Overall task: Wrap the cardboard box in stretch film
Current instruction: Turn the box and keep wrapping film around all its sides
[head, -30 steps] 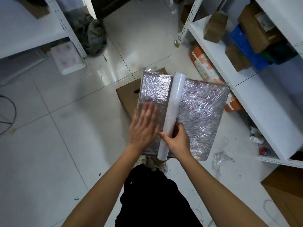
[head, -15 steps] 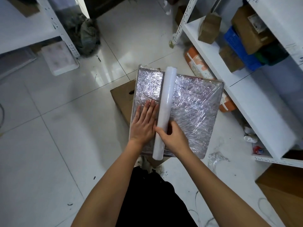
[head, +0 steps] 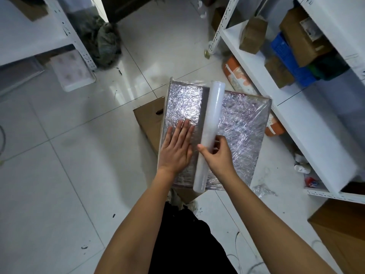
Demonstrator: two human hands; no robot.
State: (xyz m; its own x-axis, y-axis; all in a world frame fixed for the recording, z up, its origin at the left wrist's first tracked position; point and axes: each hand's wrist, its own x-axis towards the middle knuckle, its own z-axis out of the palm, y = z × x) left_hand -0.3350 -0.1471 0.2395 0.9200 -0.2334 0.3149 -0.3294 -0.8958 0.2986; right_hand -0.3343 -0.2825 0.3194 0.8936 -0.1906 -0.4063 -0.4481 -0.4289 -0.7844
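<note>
A flat cardboard box (head: 243, 123) covered in crinkled, shiny stretch film lies on top of a plain brown carton (head: 148, 117) on the floor. A long white roll of stretch film (head: 212, 119) lies lengthwise across the box's top. My left hand (head: 176, 147) presses flat on the film to the left of the roll, fingers straight and together. My right hand (head: 217, 155) grips the roll near its lower part, thumb on the left side and fingers curled round the right.
White metal shelving (head: 292, 107) with brown boxes and a blue crate stands at the right. An orange bag (head: 237, 74) lies under it. More shelving (head: 59, 30) and a grey bundle (head: 100, 40) are at the back left. A film scrap (head: 262, 189) lies on the tiles.
My left hand has slid a little along the film beside the roll. My right hand has shifted its hold on the roll, whose far end tilted slightly right. The view moved a bit.
</note>
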